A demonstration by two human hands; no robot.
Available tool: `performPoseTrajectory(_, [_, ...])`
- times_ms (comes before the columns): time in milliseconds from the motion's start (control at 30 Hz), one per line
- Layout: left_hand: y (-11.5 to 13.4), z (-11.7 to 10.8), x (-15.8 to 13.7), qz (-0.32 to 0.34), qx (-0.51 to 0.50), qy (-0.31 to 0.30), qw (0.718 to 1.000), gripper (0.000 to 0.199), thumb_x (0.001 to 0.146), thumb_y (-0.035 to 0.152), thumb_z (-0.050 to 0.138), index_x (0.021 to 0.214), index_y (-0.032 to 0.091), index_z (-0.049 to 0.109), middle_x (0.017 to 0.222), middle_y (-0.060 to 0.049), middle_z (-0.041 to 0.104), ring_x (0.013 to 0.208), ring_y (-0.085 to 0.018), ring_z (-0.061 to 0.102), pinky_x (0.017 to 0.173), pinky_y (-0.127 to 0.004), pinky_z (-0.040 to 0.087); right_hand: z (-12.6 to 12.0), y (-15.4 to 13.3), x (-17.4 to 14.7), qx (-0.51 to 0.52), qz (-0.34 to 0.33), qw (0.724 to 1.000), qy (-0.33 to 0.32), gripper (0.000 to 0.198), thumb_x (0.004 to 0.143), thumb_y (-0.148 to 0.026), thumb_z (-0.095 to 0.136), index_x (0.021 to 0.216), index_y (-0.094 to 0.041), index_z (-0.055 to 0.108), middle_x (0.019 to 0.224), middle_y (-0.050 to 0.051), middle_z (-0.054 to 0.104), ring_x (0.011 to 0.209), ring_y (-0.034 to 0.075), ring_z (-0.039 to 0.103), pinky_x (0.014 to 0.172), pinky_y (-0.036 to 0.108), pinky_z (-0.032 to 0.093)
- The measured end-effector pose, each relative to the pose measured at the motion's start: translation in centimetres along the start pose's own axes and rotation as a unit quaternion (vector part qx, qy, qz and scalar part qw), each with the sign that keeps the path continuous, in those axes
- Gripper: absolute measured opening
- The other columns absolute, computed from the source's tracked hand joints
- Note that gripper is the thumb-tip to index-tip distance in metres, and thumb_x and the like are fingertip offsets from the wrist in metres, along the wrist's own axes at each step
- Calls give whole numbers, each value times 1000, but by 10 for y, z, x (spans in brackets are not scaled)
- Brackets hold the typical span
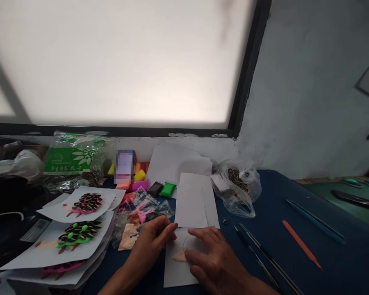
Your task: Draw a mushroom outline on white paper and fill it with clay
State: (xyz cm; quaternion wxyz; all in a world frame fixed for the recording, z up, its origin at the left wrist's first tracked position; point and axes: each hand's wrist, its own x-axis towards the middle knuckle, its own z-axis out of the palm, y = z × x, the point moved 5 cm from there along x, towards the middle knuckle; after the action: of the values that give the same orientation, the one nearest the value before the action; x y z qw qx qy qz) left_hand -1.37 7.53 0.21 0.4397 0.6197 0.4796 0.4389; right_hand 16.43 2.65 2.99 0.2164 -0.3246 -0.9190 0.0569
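A small white sheet of paper (176,276) lies in front of me on the blue table. On it sits a flattened patch of peach-coloured clay (178,257), and a thin curved line is drawn above the patch. My right hand (217,256) rests over the paper's right side with fingers spread, one fingertip touching the clay's edge. At the upper left edge of the sheet is my left hand (153,239), its thumb and fingers pinched together. Whatever may be between them is hidden. Beside that hand lies a packet of peach clay (129,237).
Left stands a stack of papers (92,256) bearing hedgehog pictures made of clay and seeds. Behind are coloured clay packs (140,176), blank sheets (192,200) and a bag of seeds (240,184). Tweezers (270,256) and an orange tool (301,245) lie right.
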Motion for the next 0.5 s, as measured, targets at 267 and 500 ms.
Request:
performPoseTrajectory(267, [1, 0, 1, 9, 5, -1, 1000, 56, 81, 74, 56, 66, 20, 59, 61, -3, 65, 54, -17, 54, 51, -26, 41, 8, 3, 1, -6, 23, 999, -30, 33, 97, -42, 52, 122, -25, 66, 144, 19, 52, 126, 37, 52, 100, 58, 42])
performPoseTrajectory(500, [8, 0, 1, 19, 15, -13, 1000, 65, 85, 79, 44, 63, 19, 61, 57, -3, 60, 52, -17, 51, 52, -28, 42, 2, 10, -4, -13, 24, 999, 45, 47, 101, -43, 46, 145, -24, 49, 148, 20, 49, 131, 38, 50, 102, 60, 42])
